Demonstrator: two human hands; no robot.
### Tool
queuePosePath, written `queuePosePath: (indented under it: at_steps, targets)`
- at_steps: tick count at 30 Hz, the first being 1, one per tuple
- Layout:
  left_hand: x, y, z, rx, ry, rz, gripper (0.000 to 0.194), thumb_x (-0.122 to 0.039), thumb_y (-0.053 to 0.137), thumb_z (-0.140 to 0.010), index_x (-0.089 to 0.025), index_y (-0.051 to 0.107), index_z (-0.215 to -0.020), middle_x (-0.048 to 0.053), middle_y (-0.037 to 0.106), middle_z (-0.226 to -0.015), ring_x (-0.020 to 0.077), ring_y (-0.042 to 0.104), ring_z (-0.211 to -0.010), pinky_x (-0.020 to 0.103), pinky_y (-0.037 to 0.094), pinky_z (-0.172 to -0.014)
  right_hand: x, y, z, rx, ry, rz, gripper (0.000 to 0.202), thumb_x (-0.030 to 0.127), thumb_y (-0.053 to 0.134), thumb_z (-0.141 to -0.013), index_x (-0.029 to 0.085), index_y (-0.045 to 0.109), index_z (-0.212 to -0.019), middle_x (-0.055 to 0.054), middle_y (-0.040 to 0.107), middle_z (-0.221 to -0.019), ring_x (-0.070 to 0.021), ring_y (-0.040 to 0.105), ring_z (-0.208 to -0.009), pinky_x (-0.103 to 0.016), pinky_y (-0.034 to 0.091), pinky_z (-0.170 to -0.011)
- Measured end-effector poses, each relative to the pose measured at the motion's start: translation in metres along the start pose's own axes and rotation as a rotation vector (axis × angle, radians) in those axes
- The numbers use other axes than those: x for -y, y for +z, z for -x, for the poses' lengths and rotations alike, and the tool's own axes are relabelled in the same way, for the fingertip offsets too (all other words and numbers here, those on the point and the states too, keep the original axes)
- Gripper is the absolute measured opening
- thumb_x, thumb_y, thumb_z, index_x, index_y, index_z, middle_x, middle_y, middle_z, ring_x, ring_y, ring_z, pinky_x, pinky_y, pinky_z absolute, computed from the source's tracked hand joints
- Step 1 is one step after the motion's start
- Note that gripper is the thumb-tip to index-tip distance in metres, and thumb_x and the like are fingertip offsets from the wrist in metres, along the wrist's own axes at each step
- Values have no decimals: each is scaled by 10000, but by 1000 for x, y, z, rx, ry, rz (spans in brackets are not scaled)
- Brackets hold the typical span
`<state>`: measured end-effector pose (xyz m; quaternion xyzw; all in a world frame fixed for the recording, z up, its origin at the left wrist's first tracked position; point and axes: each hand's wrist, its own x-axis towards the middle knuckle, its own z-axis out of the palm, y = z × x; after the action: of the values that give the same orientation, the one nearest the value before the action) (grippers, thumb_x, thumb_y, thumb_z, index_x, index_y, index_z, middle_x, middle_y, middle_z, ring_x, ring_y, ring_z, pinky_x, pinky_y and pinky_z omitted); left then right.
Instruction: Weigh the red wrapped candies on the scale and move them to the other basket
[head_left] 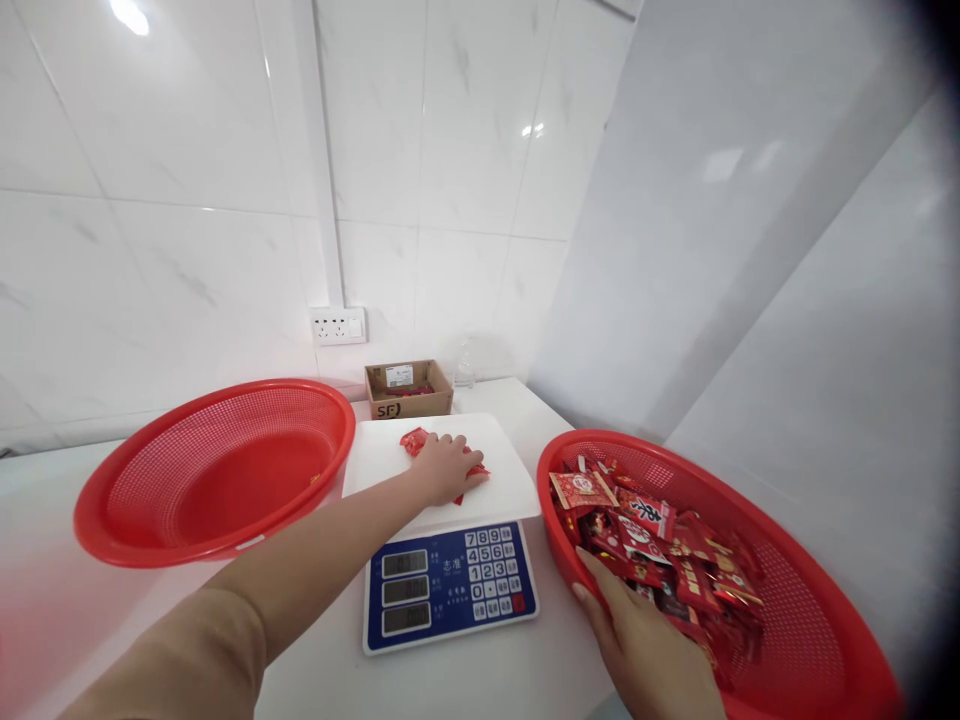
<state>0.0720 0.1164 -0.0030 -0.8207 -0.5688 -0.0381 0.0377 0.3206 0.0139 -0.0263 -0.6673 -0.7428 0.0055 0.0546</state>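
My left hand reaches over the white pan of a digital scale, its fingers curled over some small red packets. The packets show on both sides of the hand; the palm hides the rest. At the right, my right hand grips the near rim of a red plastic basket, thumb on the inner side. Many red and gold wrapped packets lie heaped in that basket. The scale's blue panel has number keys and three displays, whose digits are hard to read.
Left of the scale stands another red basket, with a tiny yellowish piece inside. Behind the scale is an open cardboard box holding some dark red items. A clear plastic container stands by the tiled wall, below and right of a socket.
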Motion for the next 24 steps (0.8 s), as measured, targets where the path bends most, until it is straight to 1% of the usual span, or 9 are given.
queuePosePath:
  at_steps: [5, 9, 12, 15, 17, 20, 22, 24]
  targets:
    - [8, 0, 1, -44, -4, 43, 438, -529, 349, -878, -194, 626, -931, 101, 632, -899, 270, 603, -843, 410, 407, -758, 0, -1, 1, -12, -17, -29, 482, 379, 221, -902, 271, 523, -1262, -42, 640, -1167, -219, 643, -972, -318, 555, -642]
    - [12, -6, 1, -121, -83, 122, 429, -508, 345, -892, -184, 622, -847, 75, 649, -836, 232, 620, -781, 328, 423, -667, 1, -3, 2, -27, -12, -18, 474, 366, 221, -906, 270, 529, -1254, -44, 645, -1157, -226, 654, -941, -338, 555, -638]
    - [21, -19, 2, -201, -168, 194, 465, -496, 238, -924, -207, 601, -886, 29, 659, -828, 169, 618, -767, 256, 418, -628, 2, -4, 3, -35, -11, 2, 471, 366, 221, -909, 275, 529, -1253, -48, 653, -1143, -221, 661, -919, -325, 553, -632]
    - [39, -40, 11, -261, -261, 227, 495, -514, 180, -923, -225, 582, -942, 1, 661, -830, 138, 610, -748, 222, 408, -602, 1, -3, 3, -36, -9, 16, 471, 374, 213, -913, 287, 525, -1255, -48, 659, -1132, -214, 669, -896, -313, 551, -625]
    - [58, -56, 25, -283, -328, 212, 495, -549, 198, -904, -232, 576, -947, -2, 659, -833, 149, 603, -743, 227, 394, -581, 0, -2, 3, -28, -13, 11, 475, 383, 207, -914, 289, 514, -1264, -39, 648, -1154, -219, 662, -920, -324, 552, -621]
    - [90, -77, 58, -285, -427, 138, 453, -572, 287, -871, -223, 577, -880, 5, 638, -794, 178, 581, -734, 247, 372, -587, -2, 1, 2, -10, -25, -5, 481, 380, 204, -914, 271, 503, -1274, -29, 622, -1198, -224, 633, -993, -336, 553, -643]
    - [111, -83, 84, -262, -491, 79, 420, -555, 342, -857, -205, 572, -840, 12, 615, -796, 197, 566, -747, 265, 374, -622, -2, 2, 1, -5, -26, -9, 479, 374, 209, -911, 269, 504, -1273, -27, 618, -1204, -223, 621, -1017, -330, 552, -649]
    - [129, -85, 109, -210, -554, 39, 409, -524, 349, -862, -184, 564, -781, 9, 581, -733, 200, 556, -717, 289, 389, -653, -3, 3, 1, -8, -25, -14, 476, 378, 219, -906, 273, 507, -1270, -31, 621, -1198, -228, 624, -1011, -332, 553, -632]
